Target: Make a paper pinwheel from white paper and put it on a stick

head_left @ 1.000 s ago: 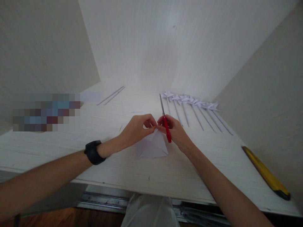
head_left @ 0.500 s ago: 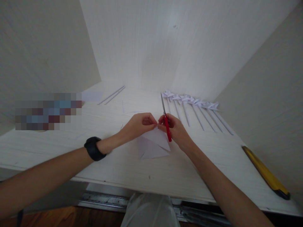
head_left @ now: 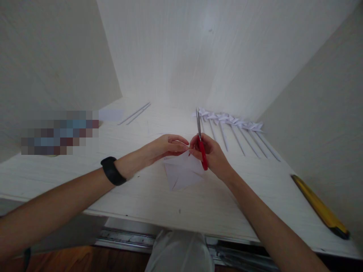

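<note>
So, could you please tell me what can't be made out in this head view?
Head view only.
Things at far left: blurred by a pixel patch.
Handles of the scissors: hidden inside the right hand.
Top corner of the folded paper: covered by the left hand; grip unclear.

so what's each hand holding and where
Right hand grips the red-handled scissors by the handles; left hand holds the folded white paper at its top corner.

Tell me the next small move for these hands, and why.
Probably crease the paper flat at its top corner: left hand and right hand both pinch it, it lies on the table, and the scissors point away, shut.
</note>
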`<state>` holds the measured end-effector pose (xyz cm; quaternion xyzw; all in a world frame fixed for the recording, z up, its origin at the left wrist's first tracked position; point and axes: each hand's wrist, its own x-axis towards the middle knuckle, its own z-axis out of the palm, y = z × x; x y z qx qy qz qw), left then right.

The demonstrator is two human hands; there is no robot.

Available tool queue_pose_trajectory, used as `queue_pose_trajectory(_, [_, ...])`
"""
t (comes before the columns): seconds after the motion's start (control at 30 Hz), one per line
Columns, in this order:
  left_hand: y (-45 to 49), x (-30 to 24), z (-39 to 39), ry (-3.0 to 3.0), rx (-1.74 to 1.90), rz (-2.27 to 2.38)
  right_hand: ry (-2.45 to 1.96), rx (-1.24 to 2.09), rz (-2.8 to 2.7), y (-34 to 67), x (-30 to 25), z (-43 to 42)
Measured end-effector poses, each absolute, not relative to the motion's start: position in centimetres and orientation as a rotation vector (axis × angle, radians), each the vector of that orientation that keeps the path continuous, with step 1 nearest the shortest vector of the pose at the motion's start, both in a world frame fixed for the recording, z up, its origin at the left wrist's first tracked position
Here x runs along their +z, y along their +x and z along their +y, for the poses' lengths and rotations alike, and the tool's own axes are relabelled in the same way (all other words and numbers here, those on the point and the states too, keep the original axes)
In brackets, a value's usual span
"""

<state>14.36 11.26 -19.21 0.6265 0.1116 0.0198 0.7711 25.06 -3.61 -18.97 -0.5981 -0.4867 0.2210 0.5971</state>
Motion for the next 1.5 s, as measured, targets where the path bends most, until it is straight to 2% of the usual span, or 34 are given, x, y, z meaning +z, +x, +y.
queue_pose_trajectory(0.57, [14.4, -19.3, 11.4, 1.330, 0.025, 0.186, -1.397, 0.461, -1.170, 24.7, -19.6, -3.6])
queue_pose_trajectory(0.93, [14.3, -19.3, 11.2, 1.295, 0.014, 0.101, -1.304, 0.629, -1.015, 24.4, -18.4, -3.9])
queue_pose_trajectory(1.5, [14.1, -18.4, 10.7, 1.269, -0.043, 0.080, -1.326, 0.663, -0.862, 25.5, -18.9, -3.9])
